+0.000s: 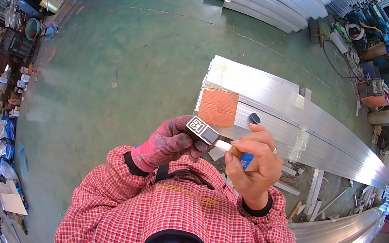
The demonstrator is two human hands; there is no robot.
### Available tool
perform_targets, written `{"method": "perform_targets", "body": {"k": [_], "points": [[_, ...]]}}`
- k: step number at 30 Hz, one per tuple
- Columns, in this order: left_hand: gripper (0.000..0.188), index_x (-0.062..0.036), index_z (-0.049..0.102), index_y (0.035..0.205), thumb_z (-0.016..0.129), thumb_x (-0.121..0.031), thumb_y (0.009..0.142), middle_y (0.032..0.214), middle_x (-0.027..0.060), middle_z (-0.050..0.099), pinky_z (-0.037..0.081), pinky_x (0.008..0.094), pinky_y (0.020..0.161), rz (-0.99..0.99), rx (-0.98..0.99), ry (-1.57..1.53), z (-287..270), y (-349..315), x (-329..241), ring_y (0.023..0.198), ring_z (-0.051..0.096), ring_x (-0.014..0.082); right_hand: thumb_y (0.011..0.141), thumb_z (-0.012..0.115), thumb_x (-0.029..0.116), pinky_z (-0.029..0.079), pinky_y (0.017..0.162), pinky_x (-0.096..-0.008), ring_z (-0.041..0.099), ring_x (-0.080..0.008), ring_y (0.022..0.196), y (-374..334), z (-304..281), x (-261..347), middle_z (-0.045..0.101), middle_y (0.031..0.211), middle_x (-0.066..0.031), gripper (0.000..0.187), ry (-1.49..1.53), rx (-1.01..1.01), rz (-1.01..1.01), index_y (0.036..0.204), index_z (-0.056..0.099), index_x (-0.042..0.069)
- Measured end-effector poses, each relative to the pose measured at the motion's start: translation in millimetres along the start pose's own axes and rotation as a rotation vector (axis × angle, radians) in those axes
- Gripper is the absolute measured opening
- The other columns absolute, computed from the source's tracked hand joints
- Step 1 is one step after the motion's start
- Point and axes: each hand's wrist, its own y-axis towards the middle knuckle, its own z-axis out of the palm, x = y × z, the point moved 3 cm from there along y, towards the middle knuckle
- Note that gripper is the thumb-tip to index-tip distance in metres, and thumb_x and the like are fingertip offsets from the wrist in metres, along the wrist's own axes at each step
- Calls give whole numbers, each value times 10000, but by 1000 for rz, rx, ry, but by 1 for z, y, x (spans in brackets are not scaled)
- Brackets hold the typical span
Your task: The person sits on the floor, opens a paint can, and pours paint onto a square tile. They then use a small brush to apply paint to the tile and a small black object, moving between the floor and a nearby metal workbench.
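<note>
A stained pink glove covers my left hand (165, 145). Its fingers are closed around a small black rectangular block (202, 131) with a white maze-like pattern and a grey patch on its upper face. My bare right hand (259, 163), with a ring on one finger, pinches a small white-tipped piece (223, 146). The white tip meets or nearly meets the block's right end; I cannot tell whether they touch. Something blue (246, 161) shows below the right fingers, mostly hidden by them. Just beyond the hands, an orange-red square sheet (218, 107) lies on silvery metal profiles (288, 116).
A small dark oval piece (255, 118) rests on the profiles near my right fingertips. More metal profiles (271, 3) are stacked at the far side. Tools and cables (384, 65) crowd the right; bags and boxes (1, 140) line the left. Green floor (111, 66) lies between.
</note>
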Motion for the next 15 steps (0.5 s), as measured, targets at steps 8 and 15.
{"method": "perform_targets", "body": {"k": [8,15], "points": [[457,-34,567,1070,739,-348,786,833,88,630,480,311,580,-16,-27,3,-3,-2,3,692,601,199,640,685,-19,454,817,-380,594,-168,698,-1,-1,-4,647,692,-17,244,-5,-25,-2,865,628,55],[472,-47,558,1066,740,-375,780,837,85,625,474,305,577,-23,1,24,0,-2,0,690,595,196,640,690,-18,456,824,-380,593,-163,701,-2,2,-1,643,692,-13,243,6,-12,-17,861,625,57]]}}
